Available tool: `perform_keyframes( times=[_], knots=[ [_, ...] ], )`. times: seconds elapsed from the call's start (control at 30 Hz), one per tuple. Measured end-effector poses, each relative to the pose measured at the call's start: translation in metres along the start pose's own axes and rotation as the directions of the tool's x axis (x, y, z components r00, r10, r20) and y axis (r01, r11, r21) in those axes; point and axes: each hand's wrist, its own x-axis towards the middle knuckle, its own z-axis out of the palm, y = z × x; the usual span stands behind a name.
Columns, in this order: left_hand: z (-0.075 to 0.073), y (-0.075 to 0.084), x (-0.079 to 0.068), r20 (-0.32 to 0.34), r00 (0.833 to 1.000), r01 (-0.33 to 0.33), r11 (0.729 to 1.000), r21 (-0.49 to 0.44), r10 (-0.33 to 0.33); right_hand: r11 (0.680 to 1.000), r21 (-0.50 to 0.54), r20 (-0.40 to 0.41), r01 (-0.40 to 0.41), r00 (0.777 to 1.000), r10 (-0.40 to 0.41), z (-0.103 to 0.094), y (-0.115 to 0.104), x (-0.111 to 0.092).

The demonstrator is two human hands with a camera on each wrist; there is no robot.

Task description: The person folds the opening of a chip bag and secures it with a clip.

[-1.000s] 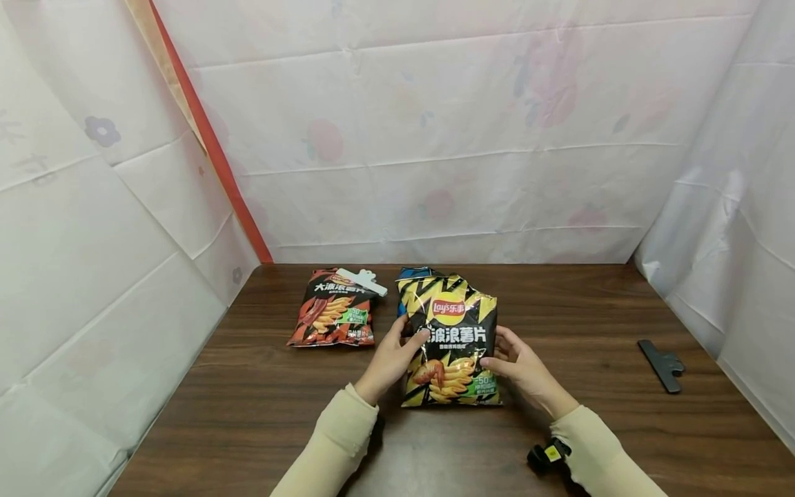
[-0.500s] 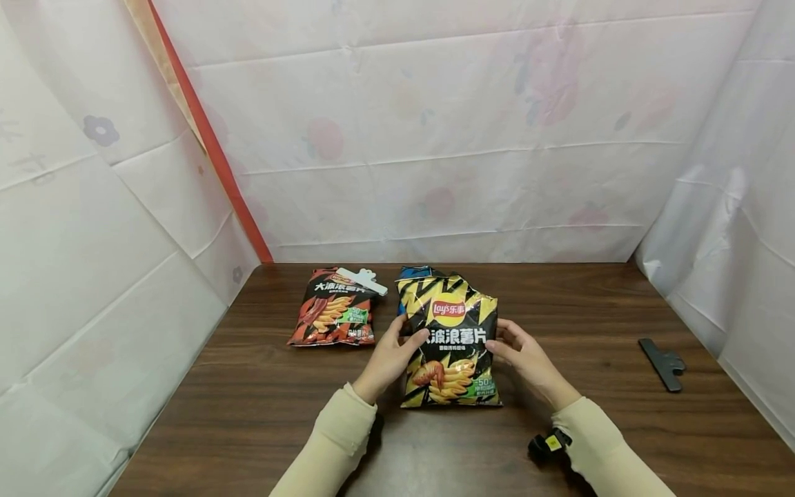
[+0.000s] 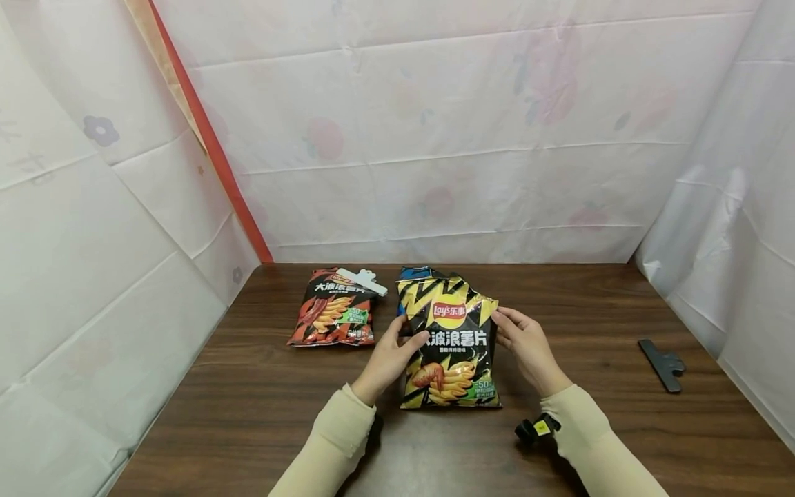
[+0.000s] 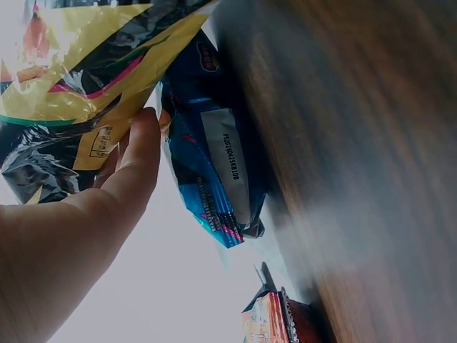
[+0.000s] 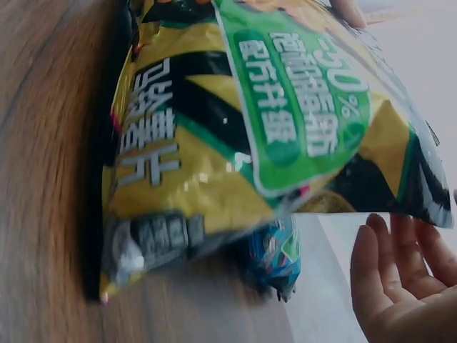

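A yellow-and-black bag of chips (image 3: 452,345) stands propped up in front of me, its printed face toward the head camera. My left hand (image 3: 388,360) grips its left side, thumb on the front and fingers behind. At the upper right corner is my right hand (image 3: 528,348), its fingertips right at the bag's edge. The right wrist view shows those fingers (image 5: 410,250) loosely bent beside the edge, not wrapped round it. Behind the bag is a blue chip bag (image 4: 218,143), mostly hidden from the head view.
To the left lies a red chip bag (image 3: 335,317) with a white clip (image 3: 363,281) across its top right. A dark grey clip (image 3: 662,366) lies on the wooden table (image 3: 248,428) at the right. White patterned sheets (image 3: 435,138) wall off the back and sides.
My right hand has moved up along the bag's right side, from its lower half to the upper corner. The left hand keeps its hold, and the bag has hardly moved.
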Motion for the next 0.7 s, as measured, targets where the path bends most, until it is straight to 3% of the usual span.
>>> perform_keyframes(
  times=[0.7],
  knots=[
    [-0.003, 0.006, -0.006, -0.019, 1.000, -0.007, 1.000, 0.001, 0.007, 0.979, 0.178, -0.084, 0.099, 0.993, -0.085, 0.013, -0.002, -0.004]
  ],
)
